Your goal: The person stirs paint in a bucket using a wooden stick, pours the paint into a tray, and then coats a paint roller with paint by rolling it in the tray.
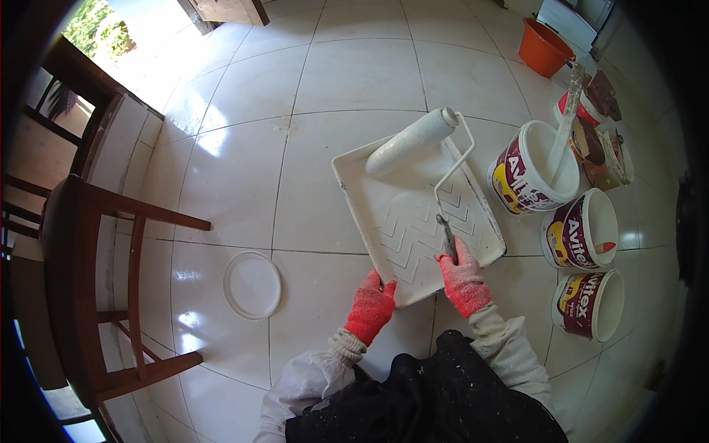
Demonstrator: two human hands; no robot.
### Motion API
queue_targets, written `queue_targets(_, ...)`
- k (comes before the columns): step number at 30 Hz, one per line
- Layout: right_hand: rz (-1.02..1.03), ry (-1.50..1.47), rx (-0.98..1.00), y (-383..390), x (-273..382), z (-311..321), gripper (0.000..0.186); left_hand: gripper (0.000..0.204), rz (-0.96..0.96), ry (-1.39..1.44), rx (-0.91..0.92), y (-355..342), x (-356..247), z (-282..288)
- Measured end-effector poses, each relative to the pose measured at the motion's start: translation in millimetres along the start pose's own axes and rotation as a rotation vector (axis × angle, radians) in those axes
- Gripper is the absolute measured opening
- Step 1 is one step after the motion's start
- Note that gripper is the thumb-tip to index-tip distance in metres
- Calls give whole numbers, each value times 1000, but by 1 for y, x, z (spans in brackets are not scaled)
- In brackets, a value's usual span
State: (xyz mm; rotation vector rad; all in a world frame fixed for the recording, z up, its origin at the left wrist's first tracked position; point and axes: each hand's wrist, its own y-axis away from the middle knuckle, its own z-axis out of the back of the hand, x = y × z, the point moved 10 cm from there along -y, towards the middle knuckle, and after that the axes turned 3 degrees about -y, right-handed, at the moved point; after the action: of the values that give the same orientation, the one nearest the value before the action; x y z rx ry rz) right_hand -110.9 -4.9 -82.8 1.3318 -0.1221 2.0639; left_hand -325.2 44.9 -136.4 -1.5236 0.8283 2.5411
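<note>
A white paint tray [480, 235] with a zigzag-ribbed slope lies on the tiled floor in front of me. My left hand [371, 306], in a red glove with a cream cuff, is closed on the tray's near left corner. In my right hand [463, 277], gloved the same way, is the dark handle of a paint roller [413, 140]. Its bent wire frame runs up to a thick white roller sleeve, which is over the far end of the tray. Whether the sleeve touches the tray bottom I cannot tell.
To the right stand several paint buckets, the largest [509, 177] with a paint-coated stick [567, 122] in it. An orange bucket [545, 48] is farther back. At left are a round white lid [252, 285] on the floor and a dark wooden chair [136, 288].
</note>
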Motion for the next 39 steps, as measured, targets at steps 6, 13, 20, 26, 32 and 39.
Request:
queue_targets(6, -99, -135, 125, 15, -4, -17, 35, 30, 9, 11, -9, 0, 5, 2)
queue_targets(13, -296, -364, 163, 35, -21, -6, 26, 31, -77, -39, -39, -2, 3, 2)
queue_targets(20, -11, -40, 37, 30, 28, 53, 36, 30, -1, -7, -26, 0, 6, 2)
queue_targets(26, 414, 681, -136, 34, 107, 87, 44, 31, -8, -20, -16, 1, 1, 4)
queue_targets(32, 493, 1159, -46, 33, 130, 65, 48, 33, -43, -26, -40, 1, 0, 5)
queue_targets(39, 574, 1440, -22, 33, 124, 32, 53, 34, -26, 2, -25, 1, 2, 3)
